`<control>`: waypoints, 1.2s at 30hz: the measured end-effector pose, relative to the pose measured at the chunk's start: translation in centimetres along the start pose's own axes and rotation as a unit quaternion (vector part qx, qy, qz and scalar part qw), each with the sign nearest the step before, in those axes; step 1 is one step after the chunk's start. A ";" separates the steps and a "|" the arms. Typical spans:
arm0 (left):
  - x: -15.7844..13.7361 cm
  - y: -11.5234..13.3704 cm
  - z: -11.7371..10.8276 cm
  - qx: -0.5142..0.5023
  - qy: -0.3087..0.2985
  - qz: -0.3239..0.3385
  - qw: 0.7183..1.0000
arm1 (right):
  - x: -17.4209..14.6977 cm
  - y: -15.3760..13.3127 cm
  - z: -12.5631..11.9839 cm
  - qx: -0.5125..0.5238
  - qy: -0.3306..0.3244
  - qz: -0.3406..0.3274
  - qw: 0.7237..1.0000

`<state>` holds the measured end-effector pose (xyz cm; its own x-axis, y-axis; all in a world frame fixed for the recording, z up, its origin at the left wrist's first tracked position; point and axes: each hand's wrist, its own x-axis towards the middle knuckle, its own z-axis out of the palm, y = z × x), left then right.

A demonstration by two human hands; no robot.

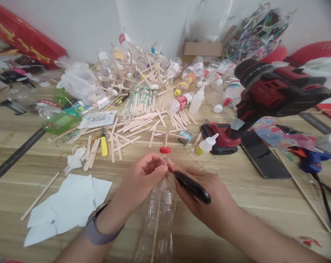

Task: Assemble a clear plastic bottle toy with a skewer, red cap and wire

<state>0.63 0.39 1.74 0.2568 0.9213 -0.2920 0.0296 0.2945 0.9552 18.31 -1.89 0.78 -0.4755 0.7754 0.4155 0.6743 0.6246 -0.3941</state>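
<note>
Clear plastic bottle [167, 219] is lying at front centre of the bench [121, 252], between the person's forearms, neck end pointing away, a thin pale stick [155, 233] running along it. Going left to right: green bottle [61, 122] is resting at far left, and white paper sheets [65, 206] are lying nearer, left of the wrist. Yellow-handled screwdriver [104, 145] is sitting beside loose flat wooden sticks [92, 155]. Left hand [146, 175], its wrist wearing a grey-banded watch [98, 228], is pinching the bottle's neck end between thumb and forefinger; exact contact is hiding behind the fingertips. Red cap [165, 150] is sitting just beyond the fingertips, with crossed flat sticks [167, 136] standing behind it. Right hand [209, 197] is closing around a black-handled tool [192, 186], its working end pointing at the left fingertips; tool type is staying unclear. Small glue bottle [206, 145] is leaning just beyond the right hand, beside a red and black power drill [277, 89]. Dark phone [264, 157] is lying right of the drill's base; blue glue gun [313, 160] is resting farther right, partly blurring.
</note>
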 end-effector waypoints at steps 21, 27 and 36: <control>0.1 -0.3 -0.3 -0.035 -0.024 0.005 0.999 | 1.1 0.8 -1.6 0.104 -0.075 -0.008 0.992; 0.0 0.0 -0.1 -0.026 -0.026 -0.002 0.999 | 1.5 1.1 -2.3 0.078 -0.107 -0.007 0.991; 0.0 0.0 0.1 -0.028 -0.022 -0.005 0.999 | 0.5 0.4 -1.7 -0.016 -0.115 -0.011 0.993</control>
<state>0.75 0.32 1.78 0.2998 0.9065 -0.2973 -0.0209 0.3178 0.9479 19.28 -1.43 2.22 -0.6052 0.7640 0.2236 0.6773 0.6418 -0.3597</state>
